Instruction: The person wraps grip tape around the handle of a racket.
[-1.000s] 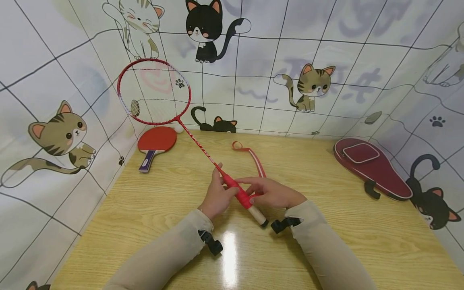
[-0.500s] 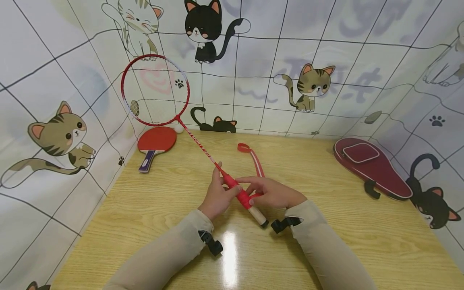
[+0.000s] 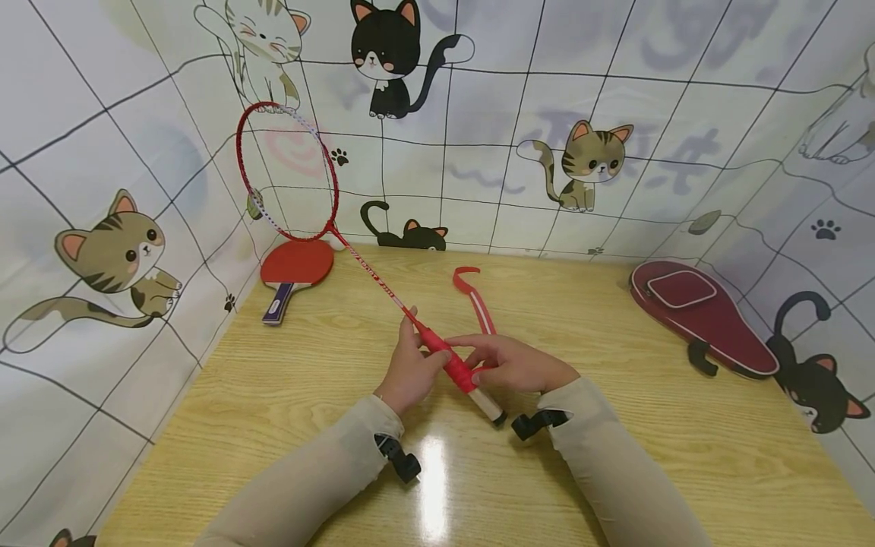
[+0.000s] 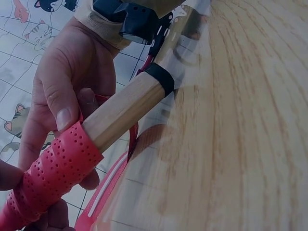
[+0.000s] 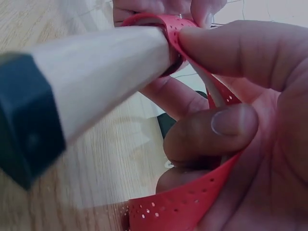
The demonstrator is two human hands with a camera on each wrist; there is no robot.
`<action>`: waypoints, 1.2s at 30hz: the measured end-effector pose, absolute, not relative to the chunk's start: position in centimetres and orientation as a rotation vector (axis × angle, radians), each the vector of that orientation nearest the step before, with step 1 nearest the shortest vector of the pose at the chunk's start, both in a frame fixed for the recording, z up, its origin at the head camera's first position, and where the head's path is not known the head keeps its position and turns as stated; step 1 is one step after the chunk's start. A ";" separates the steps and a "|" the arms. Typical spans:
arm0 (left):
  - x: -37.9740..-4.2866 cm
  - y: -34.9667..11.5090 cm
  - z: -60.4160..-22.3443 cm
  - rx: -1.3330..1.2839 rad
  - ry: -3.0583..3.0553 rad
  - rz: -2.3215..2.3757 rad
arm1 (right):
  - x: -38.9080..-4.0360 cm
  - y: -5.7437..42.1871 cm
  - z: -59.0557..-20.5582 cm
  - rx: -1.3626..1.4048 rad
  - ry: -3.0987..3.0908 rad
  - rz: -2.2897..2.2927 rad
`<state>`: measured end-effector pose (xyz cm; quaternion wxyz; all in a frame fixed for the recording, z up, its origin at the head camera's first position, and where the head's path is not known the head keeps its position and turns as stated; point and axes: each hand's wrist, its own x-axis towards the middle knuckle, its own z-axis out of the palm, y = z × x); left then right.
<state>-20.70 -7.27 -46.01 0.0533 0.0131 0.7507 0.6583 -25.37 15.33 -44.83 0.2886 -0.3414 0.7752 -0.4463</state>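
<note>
A red badminton racket (image 3: 372,275) slants across the table, head up at the left and butt toward me. My left hand (image 3: 410,368) grips its handle where perforated red grip tape (image 4: 57,163) is wound. Below the wrap, the bare wooden handle (image 4: 130,108) runs to a black end cap (image 5: 31,110). At the wrap's lower edge my right hand (image 3: 516,365) pinches the tape, thumb pressing it on the wood. The loose tape runs through that hand's curled fingers (image 5: 207,130). Its tail (image 3: 481,308), with a white strip, trails beyond the hand and curls at the end.
A red table tennis bat (image 3: 297,262) with a purple handle lies at the back left, a white ball (image 3: 335,241) beside it. At the right is a dark red racket case (image 3: 704,315) with a black strap (image 3: 700,357). Cat-patterned sheeting (image 3: 478,175) rises behind the wooden table.
The racket has turned about its shaft, so its head looks narrower. The tape's curled tail end has shifted right and opened out. Both hands stay in nearly the same place.
</note>
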 end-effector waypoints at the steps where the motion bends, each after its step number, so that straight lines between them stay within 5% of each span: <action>1: -20.7 -7.3 -46.0 0.043 2.283 2.002 | -25.3 15.3 -44.8 -0.903 2.075 -1.193; 36: -21.0 -7.5 -46.4 0.015 2.315 1.971 | -24.9 15.0 -44.5 -0.846 2.147 -1.144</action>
